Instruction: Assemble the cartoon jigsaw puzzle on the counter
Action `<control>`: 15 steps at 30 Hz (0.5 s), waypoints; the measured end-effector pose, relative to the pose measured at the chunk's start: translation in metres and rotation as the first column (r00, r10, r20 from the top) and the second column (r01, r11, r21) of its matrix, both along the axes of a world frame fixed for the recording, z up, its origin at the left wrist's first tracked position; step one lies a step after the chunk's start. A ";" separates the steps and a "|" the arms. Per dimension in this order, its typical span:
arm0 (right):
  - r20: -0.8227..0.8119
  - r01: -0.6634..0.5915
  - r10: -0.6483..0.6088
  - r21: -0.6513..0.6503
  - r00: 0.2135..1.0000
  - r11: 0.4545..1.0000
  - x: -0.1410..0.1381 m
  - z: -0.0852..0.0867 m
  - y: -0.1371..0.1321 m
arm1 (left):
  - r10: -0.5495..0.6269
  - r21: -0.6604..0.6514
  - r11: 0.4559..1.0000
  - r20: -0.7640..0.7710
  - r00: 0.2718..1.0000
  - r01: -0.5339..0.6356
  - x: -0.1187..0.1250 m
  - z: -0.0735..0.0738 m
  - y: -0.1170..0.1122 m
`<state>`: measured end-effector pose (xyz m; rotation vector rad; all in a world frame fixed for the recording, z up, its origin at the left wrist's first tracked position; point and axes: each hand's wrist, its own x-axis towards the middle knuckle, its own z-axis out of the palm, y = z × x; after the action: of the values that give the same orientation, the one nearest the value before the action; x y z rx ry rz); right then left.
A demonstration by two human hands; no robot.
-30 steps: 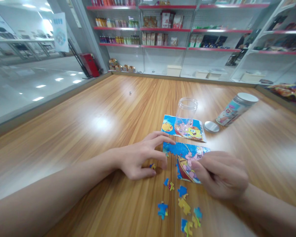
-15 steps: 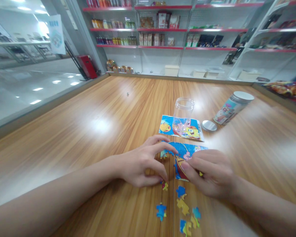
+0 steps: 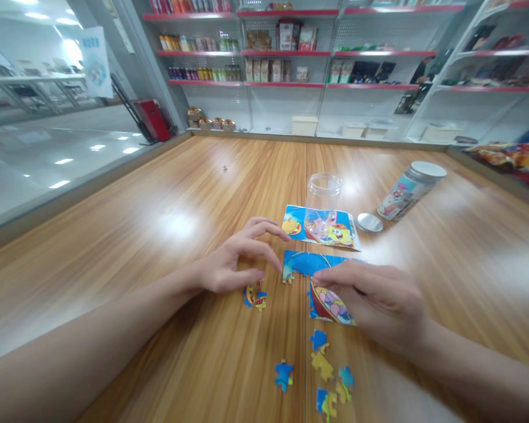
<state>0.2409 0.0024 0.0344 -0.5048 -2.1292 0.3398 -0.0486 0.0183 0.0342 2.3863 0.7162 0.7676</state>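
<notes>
My left hand [image 3: 240, 258] has its fingers spread, the thumb above a small cluster of puzzle pieces [image 3: 255, 297] in blue, yellow and red. To its right lies the partly joined jigsaw puzzle [image 3: 306, 264], a blue upper strip above a boat section [image 3: 330, 305], with a gap at the left. My right hand [image 3: 374, 296] covers the puzzle's right side, thumb and forefinger pinched together at the boat's upper left; what lies between them is hidden. Nearer me are a loose blue piece [image 3: 284, 376], a yellow piece [image 3: 322, 365] and several others.
Behind the puzzle lies a picture sheet [image 3: 293, 226] with a clear plastic jar [image 3: 324, 194] standing on it. A round metal lid [image 3: 370, 222] and a tilted-looking printed canister [image 3: 409, 191] are at the right. Stocked shelves [image 3: 286, 85] line the far side.
My left hand has moved left and away, and the yellow-red piece now lies in the cluster beneath it. My right fingertips have shifted up and left, uncovering more of the boat section.
</notes>
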 end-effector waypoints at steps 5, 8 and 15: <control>-0.001 0.078 -0.078 0.022 0.997 0.997 0.001 0.006 -0.005 | 0.001 0.169 0.986 -0.056 0.998 0.009 0.007 0.003 -0.006; 0.075 0.064 -0.067 0.045 0.995 0.997 0.001 0.001 -0.004 | -0.021 0.285 0.956 -0.180 0.983 0.073 0.023 0.006 -0.020; 0.070 0.041 -0.047 0.089 0.996 0.995 -0.005 -0.010 0.000 | -0.156 0.306 0.919 -0.303 0.940 0.251 0.046 0.005 -0.038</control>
<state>0.2360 0.0021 0.0247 -0.5192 -2.1887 0.2051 -0.0025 -0.0202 0.0395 2.8674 0.4490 0.5096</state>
